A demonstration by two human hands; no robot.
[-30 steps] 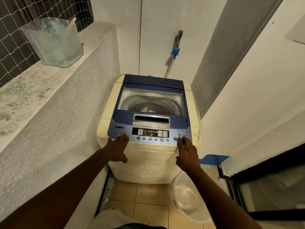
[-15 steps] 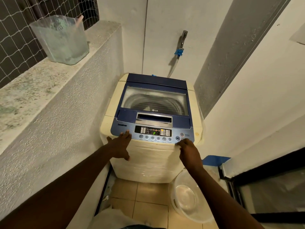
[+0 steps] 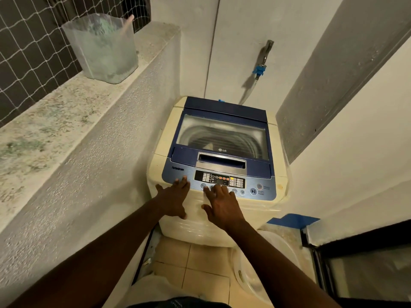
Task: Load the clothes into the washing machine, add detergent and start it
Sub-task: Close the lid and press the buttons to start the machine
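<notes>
A cream top-loading washing machine (image 3: pixel 169 134) with a blue lid stands in the corner. Its lid (image 3: pixel 222 134) is down, and through the glass I see the drum with a pale item inside. The control panel (image 3: pixel 220 180) is lit with red and yellow indicators. My left hand (image 3: pixel 172 197) lies flat with fingers spread on the panel's left front edge. My right hand (image 3: pixel 220 204) has its fingers spread, fingertips on the row of buttons at the panel's middle. A translucent container of green detergent powder (image 3: pixel 102 47) with a scoop handle stands on the ledge at the upper left.
A rough concrete ledge (image 3: pixel 55 121) runs along the left with netting behind it. A tap (image 3: pixel 263 56) with a blue hose fitting is on the back wall. A clear plastic basin (image 3: pixel 262 270) sits on the tiled floor at the right, beside a dark door frame (image 3: pixel 355 245).
My right hand has slid left from the power and start buttons at the panel's right end to the middle buttons. More indicators are lit on the display. My left hand has stayed put.
</notes>
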